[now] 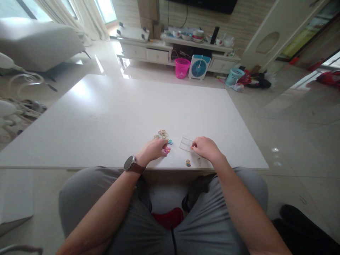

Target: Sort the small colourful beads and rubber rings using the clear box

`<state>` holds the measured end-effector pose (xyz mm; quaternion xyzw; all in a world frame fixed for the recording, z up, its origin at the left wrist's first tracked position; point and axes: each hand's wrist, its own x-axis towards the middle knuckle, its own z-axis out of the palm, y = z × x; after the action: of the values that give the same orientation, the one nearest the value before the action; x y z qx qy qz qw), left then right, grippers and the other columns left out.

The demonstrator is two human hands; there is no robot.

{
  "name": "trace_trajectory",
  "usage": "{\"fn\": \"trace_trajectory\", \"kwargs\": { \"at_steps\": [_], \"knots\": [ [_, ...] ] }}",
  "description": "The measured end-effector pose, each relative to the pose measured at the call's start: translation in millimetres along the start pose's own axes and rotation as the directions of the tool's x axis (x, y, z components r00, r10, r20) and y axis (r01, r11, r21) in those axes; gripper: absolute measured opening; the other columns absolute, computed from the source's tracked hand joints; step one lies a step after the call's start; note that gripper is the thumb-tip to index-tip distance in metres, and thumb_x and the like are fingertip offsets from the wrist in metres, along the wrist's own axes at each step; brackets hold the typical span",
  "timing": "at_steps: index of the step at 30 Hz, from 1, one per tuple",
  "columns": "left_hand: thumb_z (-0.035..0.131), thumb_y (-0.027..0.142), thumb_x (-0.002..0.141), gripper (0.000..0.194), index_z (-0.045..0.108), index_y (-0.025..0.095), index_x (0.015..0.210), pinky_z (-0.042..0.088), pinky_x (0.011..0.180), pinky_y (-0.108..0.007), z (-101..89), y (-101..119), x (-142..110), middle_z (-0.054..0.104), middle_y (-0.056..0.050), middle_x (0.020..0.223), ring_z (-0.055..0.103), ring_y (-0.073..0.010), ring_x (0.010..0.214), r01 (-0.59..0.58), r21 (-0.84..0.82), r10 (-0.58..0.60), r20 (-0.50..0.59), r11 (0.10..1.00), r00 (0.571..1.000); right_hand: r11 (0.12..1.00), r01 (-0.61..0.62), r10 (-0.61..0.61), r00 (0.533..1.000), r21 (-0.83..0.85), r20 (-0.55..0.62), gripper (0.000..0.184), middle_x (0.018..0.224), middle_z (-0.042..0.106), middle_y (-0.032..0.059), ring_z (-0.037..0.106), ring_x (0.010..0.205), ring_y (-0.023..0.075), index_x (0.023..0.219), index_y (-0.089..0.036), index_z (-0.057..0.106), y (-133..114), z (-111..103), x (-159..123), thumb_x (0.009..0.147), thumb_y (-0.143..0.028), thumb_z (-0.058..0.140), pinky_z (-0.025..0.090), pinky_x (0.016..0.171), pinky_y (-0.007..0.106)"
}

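My left hand [154,149], with a brown-strapped watch [130,163] on its wrist, is low over the table. Its thumb and forefinger are apart beside a small heap of pink and orange pieces [167,150]. Blue-green pieces [170,142] lie just past the fingertips. Beyond them is a pile of pale hair ties [162,134]. My right hand [206,147] is closed in a pinch on a small orange-red piece [192,147], at the right side of a clear compartment box [185,142]. What the small pieces are is too tiny to tell.
Near the table's front edge lie a yellow-and-blue cartoon figure piece [188,163] and a small pale ring-like item [199,161]. The white table [132,109] spreads far to the left. Past it stand a pink basket [182,68], a blue fan [199,67] and a low cabinet [135,51].
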<state>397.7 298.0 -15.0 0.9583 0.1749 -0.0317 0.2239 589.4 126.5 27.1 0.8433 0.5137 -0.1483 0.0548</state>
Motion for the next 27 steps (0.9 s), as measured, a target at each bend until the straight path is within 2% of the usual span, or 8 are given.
{"fn": "trace_trajectory", "kwargs": {
  "at_steps": [11,21,27],
  "knots": [
    [0.076,0.025,0.069,0.025,0.054,0.021,0.078,0.025,0.057,-0.029,-6.9,-6.5,-4.4,0.058,0.0,0.072,0.047,-0.0162,0.065,0.014,-0.019,-0.014,0.008,1.0,1.0,1.0,0.019,-0.02,0.999,0.016,0.032,0.024,0.098,0.079,0.0077,0.071,0.093,0.0227,0.097,-0.023,0.081,1.7,3.1,2.1,0.089,-0.028,0.06,0.048,0.076,0.027],
    [0.075,0.023,0.069,0.023,0.054,0.02,0.078,0.026,0.058,-0.029,-10.4,-2.4,-5.3,0.058,0.0,0.073,0.048,-0.0166,0.066,0.024,-0.026,-0.023,0.036,0.999,0.999,1.0,0.026,-0.027,0.995,0.018,0.097,0.03,0.1,0.079,0.0079,0.071,0.094,0.0224,0.104,-0.024,0.081,-1.4,2.3,0.1,0.088,-0.027,0.055,0.048,0.075,0.026],
    [0.075,0.024,0.069,0.022,0.054,0.021,0.078,0.026,0.057,-0.03,-12.2,-2.1,-5.8,0.057,0.001,0.072,0.047,-0.0166,0.065,0.036,-0.029,-0.035,0.041,0.999,0.999,0.998,0.055,-0.057,0.99,0.022,0.132,0.028,0.1,0.078,0.0062,0.071,0.09,0.0214,0.103,-0.025,0.08,0.7,5.4,0.5,0.086,-0.028,0.058,0.047,0.073,0.025]
  ]
}}
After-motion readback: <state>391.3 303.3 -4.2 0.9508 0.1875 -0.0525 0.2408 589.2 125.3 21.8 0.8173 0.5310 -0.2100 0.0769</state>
